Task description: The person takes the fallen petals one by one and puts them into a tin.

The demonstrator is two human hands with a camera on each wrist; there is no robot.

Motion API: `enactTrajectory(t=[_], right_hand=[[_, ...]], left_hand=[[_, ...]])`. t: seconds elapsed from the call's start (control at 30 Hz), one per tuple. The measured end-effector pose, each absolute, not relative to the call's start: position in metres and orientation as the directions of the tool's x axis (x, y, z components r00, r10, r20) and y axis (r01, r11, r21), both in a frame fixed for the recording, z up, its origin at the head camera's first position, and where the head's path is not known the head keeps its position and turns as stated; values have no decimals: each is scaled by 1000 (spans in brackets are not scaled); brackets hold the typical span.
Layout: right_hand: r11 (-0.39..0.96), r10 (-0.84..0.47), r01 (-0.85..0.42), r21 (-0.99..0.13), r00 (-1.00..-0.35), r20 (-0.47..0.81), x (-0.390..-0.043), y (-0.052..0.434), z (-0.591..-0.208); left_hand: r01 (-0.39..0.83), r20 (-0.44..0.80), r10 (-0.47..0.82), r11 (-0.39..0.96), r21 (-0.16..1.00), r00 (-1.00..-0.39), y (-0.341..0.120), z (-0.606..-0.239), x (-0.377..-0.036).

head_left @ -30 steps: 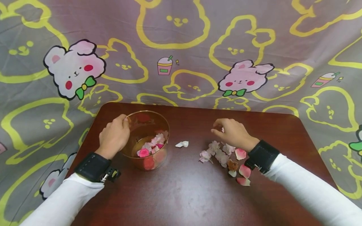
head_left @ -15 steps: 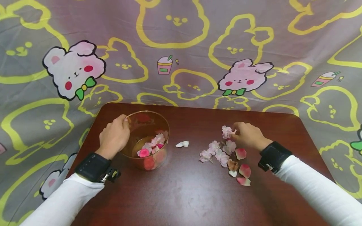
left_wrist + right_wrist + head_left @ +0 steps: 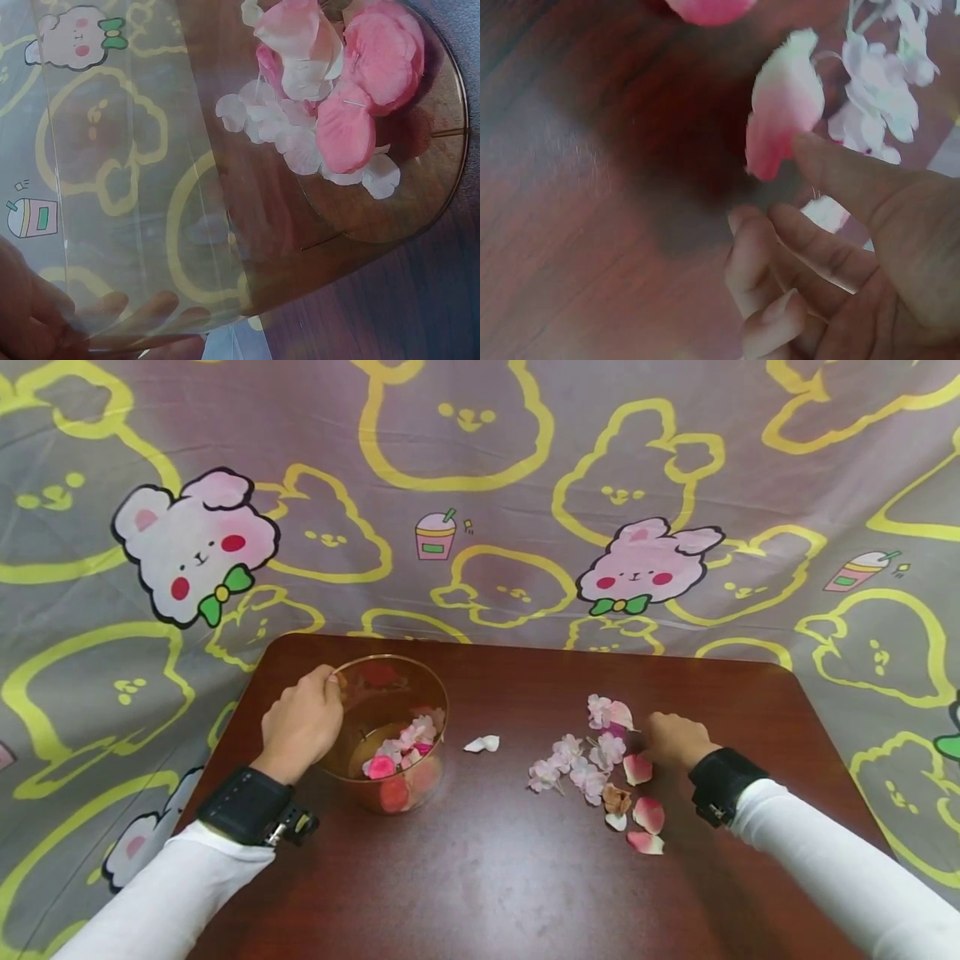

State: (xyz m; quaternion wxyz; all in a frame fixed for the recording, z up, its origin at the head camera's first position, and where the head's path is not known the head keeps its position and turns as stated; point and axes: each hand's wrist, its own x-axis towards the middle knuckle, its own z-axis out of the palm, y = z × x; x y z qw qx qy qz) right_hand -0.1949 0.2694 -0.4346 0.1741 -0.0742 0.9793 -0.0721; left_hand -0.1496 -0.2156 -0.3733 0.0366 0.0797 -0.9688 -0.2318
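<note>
My left hand (image 3: 303,718) grips the near-left rim of a see-through amber tub (image 3: 351,714). Inside the tub lie pale blossoms (image 3: 416,732) and pink petals (image 3: 345,135). On the right of the table my right hand (image 3: 678,739) hovers low with fingers loosely bent and apart. In the right wrist view its thumb tip touches or almost touches a pink-and-white petal (image 3: 787,105), with a gap between thumb and fingers. Left of this hand sit a pale pink blossom (image 3: 600,710) and a light petal (image 3: 621,716) beside it.
Several blossoms (image 3: 577,764), a brown dried flower (image 3: 617,798) and red-pink petals (image 3: 648,816) are scattered front-left of my right hand. A white petal (image 3: 482,743) lies alone right of the tub. A patterned cloth (image 3: 495,510) hangs behind the brown table (image 3: 480,877).
My right hand pinched a pale blossom, then left it and a light petal at the back of the pile and moved right. The left hand and tub have stayed put.
</note>
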Motion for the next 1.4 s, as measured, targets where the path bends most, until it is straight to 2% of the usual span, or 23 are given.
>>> enactTrajectory(t=[0.2,0.77,1.4], right_hand=[[976,-205,-165,-141,-919,-338,-192,265,-442],[963,-250,-194,-184,-899,-359,-188,259,-447],[939,-291,-238,-248,-935,-202,-191,249,-396]], left_hand=[[-132,40,-168,879,459,-985,-215,-373,-149],[-135,42,-173,878,459,-984,-216,-374,-150],[-134,43,-172,879,458,-984,-216,-375,-150]])
